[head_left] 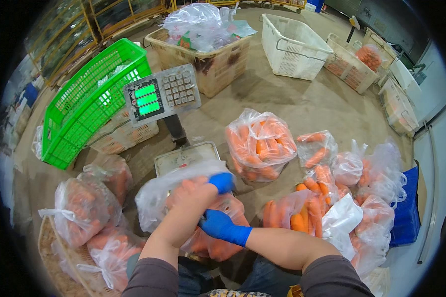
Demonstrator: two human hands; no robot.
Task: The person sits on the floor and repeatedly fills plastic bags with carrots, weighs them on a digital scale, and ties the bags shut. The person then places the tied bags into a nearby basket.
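Both of my hands wear blue gloves and are close together over a clear plastic bag of carrots (pixel 223 245) in front of me. My left hand (pixel 222 182) is blurred, at the bag's upper side, with its forearm crossing more clear plastic (pixel 152 193); its fingers are hard to make out. My right hand (pixel 216 224) is closed on the upper part of the carrot bag. Just beyond stands a platform scale (pixel 186 157) with a lit display and keypad (pixel 161 94). A full bag of carrots (pixel 261 144) sits right of the scale.
Bagged carrots (pixel 83 208) pile at the left, some in a worn basket (pixel 46 241). More bags and loose carrots (pixel 301 217) lie at the right, beside a blue container (pixel 405 208). Farther off stand a green crate (pixel 93 100), a crate of plastic bags (pixel 200 55) and a white crate (pixel 293 48).
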